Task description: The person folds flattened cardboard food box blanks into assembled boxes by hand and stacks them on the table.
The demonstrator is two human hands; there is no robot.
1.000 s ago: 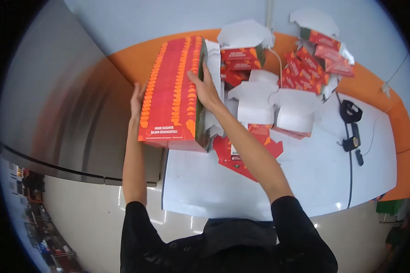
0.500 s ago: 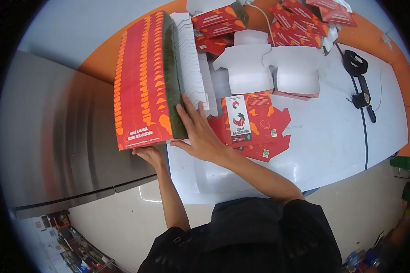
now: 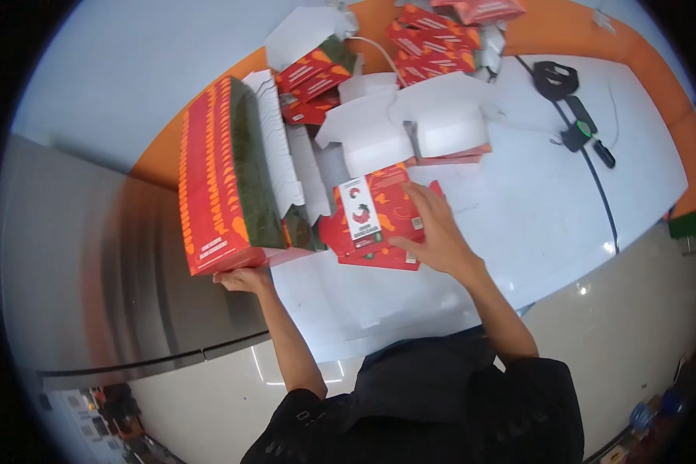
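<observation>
A long row of nested red and green food boxes (image 3: 209, 170), with white inner flaps on its right side, leans at the table's left edge. My left hand (image 3: 241, 279) holds it from below at the near end; its fingers are partly hidden under the boxes. Over the right side of some flat red food boxes (image 3: 390, 203) is my right hand (image 3: 439, 230), fingers and thumb spread. It seems to touch the top one, though contact is hard to make out. A white panel with a rooster logo (image 3: 359, 209) shows on that top box.
Two open white-lined boxes (image 3: 371, 139) stand behind the flat ones. More red boxes (image 3: 433, 46) are piled at the back. A black strap with a buckle (image 3: 576, 135) crosses the white table (image 3: 549, 224) on the right. A steel fridge (image 3: 93, 263) stands left.
My right hand has left the side of the nested boxes and moved right to the flat boxes. My left hand stays under the row. The whole view has shifted.
</observation>
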